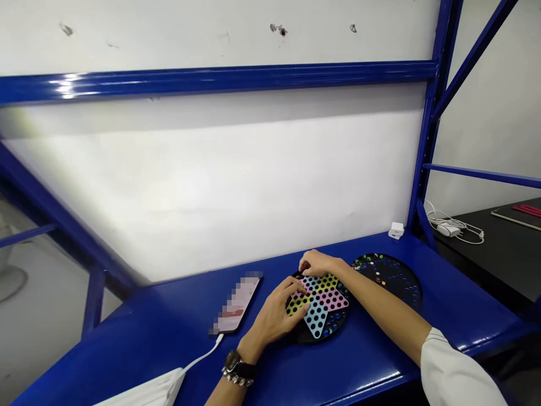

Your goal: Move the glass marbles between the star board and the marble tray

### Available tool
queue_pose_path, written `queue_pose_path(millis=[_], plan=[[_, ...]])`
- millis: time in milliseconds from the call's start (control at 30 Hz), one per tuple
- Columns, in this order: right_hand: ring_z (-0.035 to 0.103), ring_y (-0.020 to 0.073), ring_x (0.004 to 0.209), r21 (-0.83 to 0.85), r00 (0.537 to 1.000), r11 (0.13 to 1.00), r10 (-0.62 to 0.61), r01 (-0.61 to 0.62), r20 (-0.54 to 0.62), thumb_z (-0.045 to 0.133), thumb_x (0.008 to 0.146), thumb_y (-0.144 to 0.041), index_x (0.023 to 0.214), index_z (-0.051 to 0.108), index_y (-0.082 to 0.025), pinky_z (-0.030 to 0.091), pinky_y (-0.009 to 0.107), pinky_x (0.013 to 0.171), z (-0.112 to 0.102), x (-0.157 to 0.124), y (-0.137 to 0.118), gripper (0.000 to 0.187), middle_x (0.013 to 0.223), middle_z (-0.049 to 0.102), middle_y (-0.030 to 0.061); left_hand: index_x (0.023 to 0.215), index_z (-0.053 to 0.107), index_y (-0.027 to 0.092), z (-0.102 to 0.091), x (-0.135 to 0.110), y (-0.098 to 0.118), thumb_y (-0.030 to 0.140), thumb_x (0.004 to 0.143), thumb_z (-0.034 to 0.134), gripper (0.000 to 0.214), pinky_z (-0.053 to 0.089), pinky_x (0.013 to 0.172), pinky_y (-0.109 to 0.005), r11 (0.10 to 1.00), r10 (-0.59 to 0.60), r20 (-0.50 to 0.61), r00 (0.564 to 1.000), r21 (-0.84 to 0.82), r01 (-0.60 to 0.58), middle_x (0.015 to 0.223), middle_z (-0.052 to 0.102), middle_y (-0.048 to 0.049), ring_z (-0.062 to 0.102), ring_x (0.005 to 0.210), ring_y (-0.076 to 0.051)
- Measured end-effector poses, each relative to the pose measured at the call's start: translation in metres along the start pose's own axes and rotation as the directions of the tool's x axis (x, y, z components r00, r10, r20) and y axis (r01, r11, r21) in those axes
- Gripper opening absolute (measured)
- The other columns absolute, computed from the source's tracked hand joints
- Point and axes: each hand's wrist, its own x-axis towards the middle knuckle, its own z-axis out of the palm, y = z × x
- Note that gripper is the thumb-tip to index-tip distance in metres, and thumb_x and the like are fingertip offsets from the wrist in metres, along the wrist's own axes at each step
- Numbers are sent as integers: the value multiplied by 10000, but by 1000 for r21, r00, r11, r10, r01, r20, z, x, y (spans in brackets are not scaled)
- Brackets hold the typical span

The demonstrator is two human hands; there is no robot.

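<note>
A star-shaped Chinese checkers board [316, 318] with pink, yellow and light blue sections and rows of black holes lies over a round black tray [307, 338]. My left hand [279, 307] rests on its left side, thumb and fingers apart, fingertips touching the surface. Over the far edge of the board bends my right hand [318, 263], its fingers curled downward; whatever is between them is hidden. Just to the right sits a second round black tray [406, 282], with small dimples and a few small coloured pieces in it, partly covered by my right forearm.
A phone [239, 307] on a white cable lies left of the board, near a white box-shaped object [143, 392]. A white charger plug [396, 230] stands at the back right. Blue metal posts [422, 146] frame the blue tabletop [190, 316]; a black table [502, 242] with cables adjoins.
</note>
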Motion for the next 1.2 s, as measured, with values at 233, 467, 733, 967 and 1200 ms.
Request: queue_pose_path(millis=[233,467,733,967,1200], plan=[[658,214,890,103,983,994,61,-43,-176,605,807,-292,920,754,-169,491,289,773,-46,-74,53,224,990,743,80,961,615,231,1,0,-1,338,852,598,154,484,897,-334,1000,-1,-14,1000,19,2,1072,612,-38,597,984,-207],[642,191,728,209,961,945,268,-250,-62,770,634,-391,803,739,-147,460,264,652,-66,-144,106,298,755,720,50,950,622,224,2,1,-4,348,857,574,162,488,899,-345,1000,7,0,1000,21,-7,1042,626,-47,603,987,-217],[632,172,571,136,865,879,403,-457,299,806,480,-238,749,638,-172,456,236,523,-65,-153,92,324,612,666,-9,947,618,218,2,1,-4,343,858,580,158,486,895,-348,1000,7,9,1000,18,-7,1026,627,-47,600,972,-219],[618,144,579,132,949,942,297,-309,106,703,623,-196,823,658,-173,469,233,546,-52,-144,84,206,687,673,0,946,610,218,1,1,-1,342,854,575,158,477,921,-373,1000,-12,30,999,4,12,1045,626,-56,595,983,-231],[622,151,623,67,970,971,223,-230,96,699,663,-209,797,717,-168,455,223,556,-36,-135,69,141,719,701,25,938,612,226,4,0,-5,371,855,577,172,484,903,-374,1000,-13,31,999,7,13,1030,633,-55,596,971,-231]])
